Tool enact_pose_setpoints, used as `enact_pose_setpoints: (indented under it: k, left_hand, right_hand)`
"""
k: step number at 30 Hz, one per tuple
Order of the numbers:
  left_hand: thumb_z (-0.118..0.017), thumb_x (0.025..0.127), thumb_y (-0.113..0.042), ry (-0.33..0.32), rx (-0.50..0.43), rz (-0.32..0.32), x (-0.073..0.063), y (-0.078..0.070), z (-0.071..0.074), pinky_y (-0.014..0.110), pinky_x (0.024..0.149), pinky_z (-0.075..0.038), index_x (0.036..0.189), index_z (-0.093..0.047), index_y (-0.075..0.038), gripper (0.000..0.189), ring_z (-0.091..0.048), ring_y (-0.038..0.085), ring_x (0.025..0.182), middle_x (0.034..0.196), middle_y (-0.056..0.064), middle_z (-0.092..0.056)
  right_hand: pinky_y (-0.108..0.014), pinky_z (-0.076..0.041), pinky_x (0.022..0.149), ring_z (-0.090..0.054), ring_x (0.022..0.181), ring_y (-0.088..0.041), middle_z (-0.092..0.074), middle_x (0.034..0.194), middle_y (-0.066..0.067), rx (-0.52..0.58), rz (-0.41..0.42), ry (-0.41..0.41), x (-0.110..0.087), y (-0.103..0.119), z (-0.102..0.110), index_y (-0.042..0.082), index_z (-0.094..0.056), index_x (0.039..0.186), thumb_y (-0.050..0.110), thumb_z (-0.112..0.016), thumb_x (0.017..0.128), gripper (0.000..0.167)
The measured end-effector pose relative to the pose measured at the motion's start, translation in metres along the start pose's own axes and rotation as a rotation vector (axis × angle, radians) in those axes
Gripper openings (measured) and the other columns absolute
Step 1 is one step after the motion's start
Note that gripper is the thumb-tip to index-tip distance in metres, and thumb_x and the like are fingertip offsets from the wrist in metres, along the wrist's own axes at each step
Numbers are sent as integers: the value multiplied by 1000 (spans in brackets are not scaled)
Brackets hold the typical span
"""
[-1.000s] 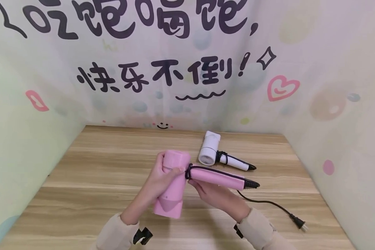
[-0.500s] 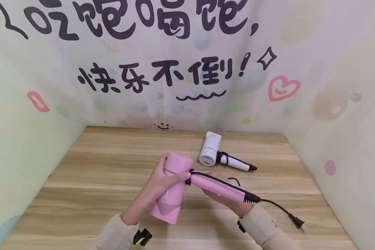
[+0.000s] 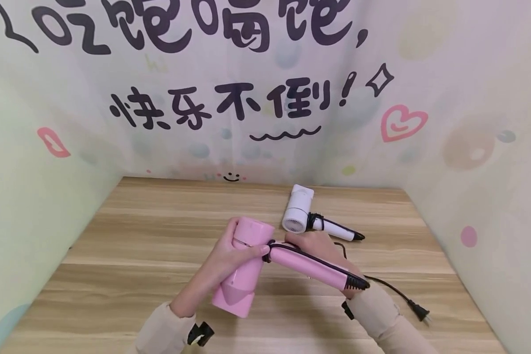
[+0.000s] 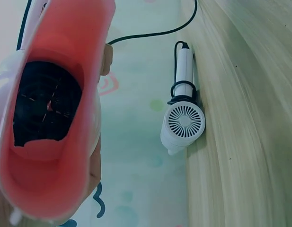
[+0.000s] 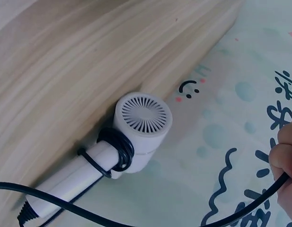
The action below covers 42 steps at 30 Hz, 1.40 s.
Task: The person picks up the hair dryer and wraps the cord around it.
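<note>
My left hand [image 3: 225, 256] grips the barrel of a pink hair dryer [image 3: 243, 278], thumb near the handle joint. The dryer is held above the table, its handle slanting down to the right. In the left wrist view its hollow nozzle [image 4: 86, 33] faces the camera, with a dark grille inside. Behind the handle, my right hand [image 3: 317, 248] pinches the black cord [image 5: 75, 208], as the right wrist view shows. Some cord is wound around the handle's top and runs along it. The handle hides part of the right hand.
A white hair dryer [image 3: 298, 205], its cord wrapped round the handle, lies on the wooden table [image 3: 150, 231] towards the back right. The two-pin plug [image 3: 419, 311] hangs or lies at the right; which one I cannot tell. A printed cloth [image 3: 181, 157] stands behind the table.
The right hand has moved from below the pink handle to its far side and up, drawing the cord with it. The handle's end has tipped lower. The left hand keeps its grip.
</note>
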<state>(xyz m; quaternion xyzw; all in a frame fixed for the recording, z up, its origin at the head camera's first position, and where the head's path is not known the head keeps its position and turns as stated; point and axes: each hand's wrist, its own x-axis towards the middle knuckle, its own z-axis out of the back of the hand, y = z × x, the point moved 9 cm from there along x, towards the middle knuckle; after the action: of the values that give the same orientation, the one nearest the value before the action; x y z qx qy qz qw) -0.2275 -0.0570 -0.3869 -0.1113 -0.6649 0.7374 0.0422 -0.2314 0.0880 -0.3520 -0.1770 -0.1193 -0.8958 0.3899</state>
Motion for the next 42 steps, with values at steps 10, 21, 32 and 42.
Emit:
enact_pose_setpoints:
  k: [10,21,32,42]
  left_hand:
    - [-79,71,-28,33,104,-47,-3,-7,0,36,61,-51,130,-35,-24,73,-61,22,77,103,13,-57]
    - [-82,65,-35,-21,233,-44,1,8,4,33,61,-50,134,-34,-23,86,-60,20,76,99,8,-59]
    - [-82,65,-37,-44,248,-21,9,22,3,32,61,-49,136,-31,-20,89,-60,19,75,99,9,-60]
    - [-81,69,-35,-136,232,-79,12,16,11,33,67,-51,138,-28,-18,88,-61,21,81,106,11,-59]
  right_hand:
    - [-23,-35,41,-38,45,-3,-42,52,10,-112,51,-88,5,-5,27,19,-49,69,50,-47,92,39]
    - [-14,-21,41,-28,44,3,-37,49,11,-39,6,-190,1,-19,52,18,-50,65,60,-30,90,53]
    - [-15,-19,39,-28,43,1,-40,48,10,-106,-5,-208,-1,9,61,16,-55,68,35,-67,84,28]
    - [-20,-34,42,-39,46,-1,-45,50,13,-56,-164,-57,-3,24,59,16,-60,77,24,-67,83,12]
